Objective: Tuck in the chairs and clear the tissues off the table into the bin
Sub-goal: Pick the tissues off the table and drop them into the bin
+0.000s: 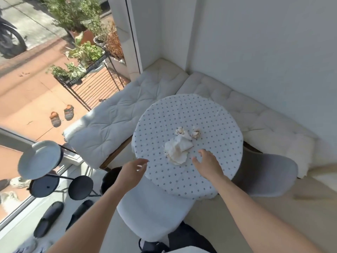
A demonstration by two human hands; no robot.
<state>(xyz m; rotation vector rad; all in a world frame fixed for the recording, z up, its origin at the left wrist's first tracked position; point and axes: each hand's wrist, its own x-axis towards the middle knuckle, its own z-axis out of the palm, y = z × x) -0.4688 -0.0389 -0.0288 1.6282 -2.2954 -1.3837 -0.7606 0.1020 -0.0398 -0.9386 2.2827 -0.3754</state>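
A round table with a dotted white cloth stands in the corner. Near its middle lie a large crumpled white tissue and two small balled tissues just behind it. My right hand hovers over the cloth just right of the large tissue, fingers spread, holding nothing. My left hand is at the table's near left edge, also open and empty. A white chair sits under the table's near side, a grey chair under its right side. No bin is visible.
White cushioned benches line the corner behind the table. A small tiered side table with round black and white tops stands at the left by the glass door. Dark slippers lie on the floor below it.
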